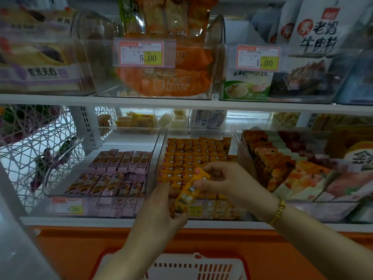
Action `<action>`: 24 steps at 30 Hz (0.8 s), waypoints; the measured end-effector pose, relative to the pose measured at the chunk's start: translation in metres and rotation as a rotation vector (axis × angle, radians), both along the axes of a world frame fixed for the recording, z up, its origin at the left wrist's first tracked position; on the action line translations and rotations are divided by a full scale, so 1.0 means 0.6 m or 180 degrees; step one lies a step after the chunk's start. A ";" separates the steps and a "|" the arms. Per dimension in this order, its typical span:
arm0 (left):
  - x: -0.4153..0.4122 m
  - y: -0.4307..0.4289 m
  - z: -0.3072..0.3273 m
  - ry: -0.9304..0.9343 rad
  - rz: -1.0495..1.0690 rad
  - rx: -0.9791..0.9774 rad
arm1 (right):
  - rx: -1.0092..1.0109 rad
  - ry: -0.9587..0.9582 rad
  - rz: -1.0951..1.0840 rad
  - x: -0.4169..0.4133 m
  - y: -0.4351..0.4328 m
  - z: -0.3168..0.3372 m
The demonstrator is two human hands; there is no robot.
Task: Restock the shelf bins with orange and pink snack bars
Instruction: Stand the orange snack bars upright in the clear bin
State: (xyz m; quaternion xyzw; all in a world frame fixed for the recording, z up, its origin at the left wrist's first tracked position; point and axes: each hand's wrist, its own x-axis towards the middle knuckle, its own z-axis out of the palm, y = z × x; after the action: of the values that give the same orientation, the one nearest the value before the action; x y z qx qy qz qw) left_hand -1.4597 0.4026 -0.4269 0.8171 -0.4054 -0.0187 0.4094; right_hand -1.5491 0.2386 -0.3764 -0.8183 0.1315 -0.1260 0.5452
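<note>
My left hand grips a small bunch of orange snack bars in front of the middle bin's front wall. My right hand pinches one orange bar over the front rows of that clear bin, which is packed with upright orange bars. To its left, a second clear bin holds two rows of pink snack bars, with bare floor behind them.
A red-rimmed shopping basket sits below my hands against the orange shelf base. A clear bin of peach-print packs stands to the right. A white wire basket hangs at the left. An upper shelf with bins and price tags overhangs.
</note>
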 end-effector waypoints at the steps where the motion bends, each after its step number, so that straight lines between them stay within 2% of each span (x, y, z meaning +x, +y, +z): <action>1: 0.004 -0.001 -0.002 -0.0025 0.0020 -0.0025 | -0.0165 0.0019 -0.0041 0.003 -0.005 0.003; 7: 0.030 0.006 0.000 -0.0419 0.0383 -0.0178 | -0.2010 -0.0227 -0.1048 0.021 -0.107 0.057; 9: 0.036 0.007 -0.001 -0.0507 0.0479 -0.0203 | -0.2467 -0.0297 -0.1195 0.036 -0.150 0.064; 11: 0.039 0.007 -0.003 -0.0497 0.0556 -0.0148 | -0.2872 -0.0154 -0.1165 0.057 -0.187 0.064; 14: 0.041 0.005 -0.009 -0.0468 0.0578 -0.0089 | -0.3459 0.0448 -0.1094 0.086 -0.226 0.067; 20: 0.056 0.003 -0.029 -0.0378 0.0378 -0.0072 | -0.3487 0.1104 -0.0710 0.127 -0.234 0.069; 24: 0.055 0.001 -0.032 -0.0339 0.0360 -0.0092 | -0.3477 0.1243 -0.0652 0.148 -0.242 0.054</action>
State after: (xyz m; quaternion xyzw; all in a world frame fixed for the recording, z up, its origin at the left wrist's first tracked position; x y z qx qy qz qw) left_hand -1.4266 0.4033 -0.4462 0.8325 -0.3800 0.0538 0.3994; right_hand -1.4602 0.0935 -0.3440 -0.9718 0.2239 -0.0744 -0.0046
